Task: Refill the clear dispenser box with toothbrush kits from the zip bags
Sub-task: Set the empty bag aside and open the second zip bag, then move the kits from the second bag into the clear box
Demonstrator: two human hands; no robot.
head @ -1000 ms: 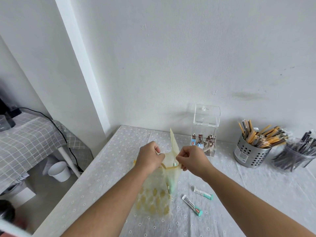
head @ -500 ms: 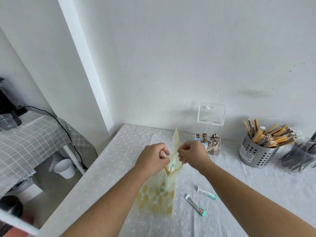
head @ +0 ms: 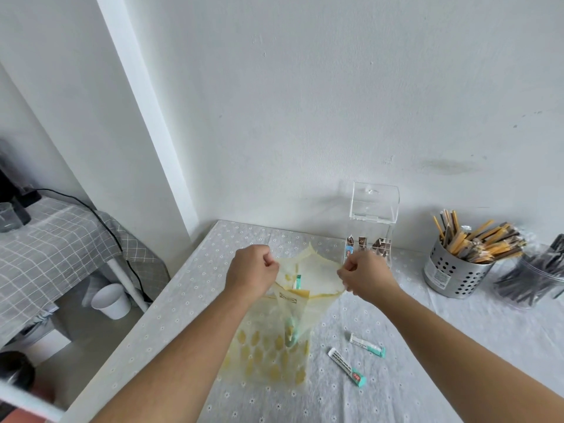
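A yellow patterned zip bag [head: 268,355] stands on the table in front of me, its mouth pulled wide. My left hand [head: 251,273] pinches the left lip and my right hand [head: 363,277] pinches the right lip. Inside the bag a teal-and-white toothbrush kit [head: 296,282] pokes up. Two more kits lie flat on the cloth to the right, one [head: 367,345] nearer the wall and one [head: 346,367] closer to me. The clear dispenser box [head: 374,209] stands at the back by the wall, lid raised, with a few brown packets at its bottom.
A perforated metal cup [head: 454,274] full of wrapped sticks stands at the right, with a clear cup of dark wrapped items [head: 537,282] beside it. The table's left edge [head: 152,306] drops to the floor, where a white bin [head: 111,300] sits. A checked-cloth table [head: 52,239] is far left.
My hands have moved apart, pulling the bag's mouth from nearly closed to wide, so the kit inside now shows.
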